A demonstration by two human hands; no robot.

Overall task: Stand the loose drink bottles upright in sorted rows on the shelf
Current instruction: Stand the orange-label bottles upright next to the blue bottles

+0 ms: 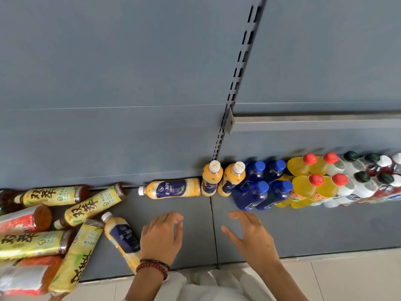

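Note:
On the grey shelf (195, 216) two orange-juice bottles with white caps (212, 178) stand upright by the back wall. A third juice bottle (171, 189) lies on its side just left of them. Another juice bottle (122, 237) lies near the front, partly under my left wrist. My left hand (161, 237) hovers over the shelf, fingers curled and holding nothing. My right hand (249, 237) is spread open, empty, in front of the blue bottles (258, 192). Several tea bottles with yellow labels (91, 207) lie loose at the left.
To the right stand sorted rows: blue bottles, yellow bottles with red caps (306, 183), clear bottles with dark caps (360, 181). Red-and-white labelled bottles (19, 220) lie in the left pile. A slotted upright (236, 83) splits the back panel. Pale floor tiles (347, 276) lie below the shelf edge.

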